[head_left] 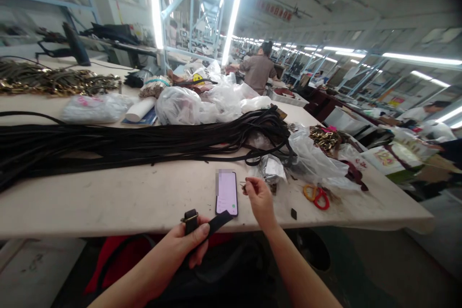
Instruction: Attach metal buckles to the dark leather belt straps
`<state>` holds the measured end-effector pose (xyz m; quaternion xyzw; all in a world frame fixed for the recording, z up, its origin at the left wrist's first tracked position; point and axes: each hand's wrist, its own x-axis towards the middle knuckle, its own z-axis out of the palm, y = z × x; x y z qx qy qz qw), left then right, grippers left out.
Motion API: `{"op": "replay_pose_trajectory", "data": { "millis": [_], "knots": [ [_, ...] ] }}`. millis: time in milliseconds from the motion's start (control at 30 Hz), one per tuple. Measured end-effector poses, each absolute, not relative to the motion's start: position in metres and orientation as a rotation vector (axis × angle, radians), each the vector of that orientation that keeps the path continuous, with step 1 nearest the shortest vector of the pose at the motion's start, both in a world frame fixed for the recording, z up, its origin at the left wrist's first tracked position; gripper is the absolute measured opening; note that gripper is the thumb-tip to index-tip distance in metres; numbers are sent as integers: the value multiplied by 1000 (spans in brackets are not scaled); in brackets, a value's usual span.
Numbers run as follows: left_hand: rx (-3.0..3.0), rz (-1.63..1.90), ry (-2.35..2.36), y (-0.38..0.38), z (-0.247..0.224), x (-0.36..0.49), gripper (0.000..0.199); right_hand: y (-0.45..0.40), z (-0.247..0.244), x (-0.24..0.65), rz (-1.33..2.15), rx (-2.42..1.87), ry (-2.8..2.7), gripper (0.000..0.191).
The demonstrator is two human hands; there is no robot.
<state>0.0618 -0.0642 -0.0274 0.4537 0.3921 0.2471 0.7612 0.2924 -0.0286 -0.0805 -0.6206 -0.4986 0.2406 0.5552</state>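
My left hand (193,243) is closed round a black strap (221,222), its loose end pointing right toward the phone. A metal buckle (189,219) sits on a loop of the strap above my fingers. My right hand (259,197) pinches a small metal piece (244,187), too small to name surely, just right of the phone. The phone (227,195) lies face up on the table between my hands, its screen lit.
Long black straps (144,142) lie across the table (108,202). Behind them are plastic bags (202,101). Scissors (316,197) with orange and red handles lie at right, near a small dark scrap (293,213). A person (259,70) stands farther back.
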Motion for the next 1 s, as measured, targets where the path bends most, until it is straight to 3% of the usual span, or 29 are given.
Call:
{"op": "replay_pose_trajectory", "data": {
  "millis": [200, 433, 567, 733, 1000],
  "knots": [
    [817, 641, 988, -72, -49, 43, 42, -15, -113, 370, 549, -1556, -965, 39],
    [732, 700, 947, -68, -49, 64, 59, -9, -125, 422, 457, -1632, -885, 33],
    [707, 725, 977, -68, -50, 65, 56, -5, -119, 426, 510, -1600, -799, 37],
    [721, 676, 996, -68, -47, 66, 52, -19, -98, 396, 676, -1514, -744, 41],
    [1006, 607, 856, -59, -31, 77, 41, -56, -62, 252, 1089, -1306, -964, 29]
  ]
}}
